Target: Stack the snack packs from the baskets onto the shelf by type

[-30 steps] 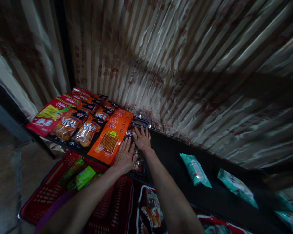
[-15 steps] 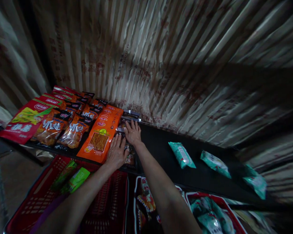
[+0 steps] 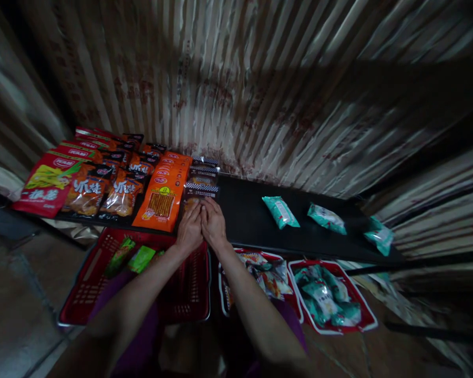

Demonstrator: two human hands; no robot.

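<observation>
On the black shelf [image 3: 244,220], a column of dark snack packets [image 3: 202,179] with checkered edges lies right of a tall orange packet [image 3: 160,202]. My left hand [image 3: 191,227] and my right hand [image 3: 213,224] rest side by side on the nearest dark packet. They touch along the thumbs, their fingers stretched forward over it. Both palms face down, and the hands cover most of that packet. No grip around its edges is visible.
Left on the shelf are red bags [image 3: 49,184] and orange-black snack packs [image 3: 87,191]. Several teal packets lie spaced to the right, one here [image 3: 280,212]. Below stand a large red basket [image 3: 79,296] and smaller ones holding mixed packs [image 3: 270,275] and teal packs [image 3: 323,299].
My right hand has come back from the rear packets to the front, beside my left hand. The view has shifted, showing more of the baskets and floor.
</observation>
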